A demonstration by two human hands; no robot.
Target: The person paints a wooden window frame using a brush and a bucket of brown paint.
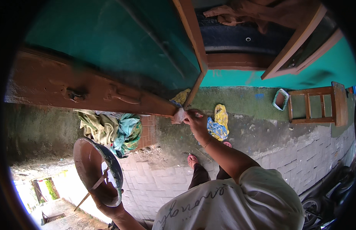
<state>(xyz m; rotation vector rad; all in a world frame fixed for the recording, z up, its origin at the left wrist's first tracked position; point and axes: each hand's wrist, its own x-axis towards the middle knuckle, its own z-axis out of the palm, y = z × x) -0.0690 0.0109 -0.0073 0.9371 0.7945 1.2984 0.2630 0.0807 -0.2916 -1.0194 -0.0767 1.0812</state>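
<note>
My left hand (109, 205) grips a wide round basin (117, 168) from below, tilted, its inside smeared with brown. A slim flat-bladed tool (98, 182) rests in it against the rim; its exact kind is unclear. My right arm reaches forward, and my right hand (197, 122) pinches a whitish, brown-stained cloth or wad (179, 116). That wad presses against the end of a brown wooden door (86, 90), which carries a latch and a pull handle.
Crumpled clothes (118, 130) lie below the door, and a yellow-blue cloth (220, 122) lies near my feet. Right of these are a small tray (280, 99) with brown contents and a wooden stool (339, 103) on its side. An open window frame (296, 42) juts out above; a motorcycle (319, 207) stands at lower right.
</note>
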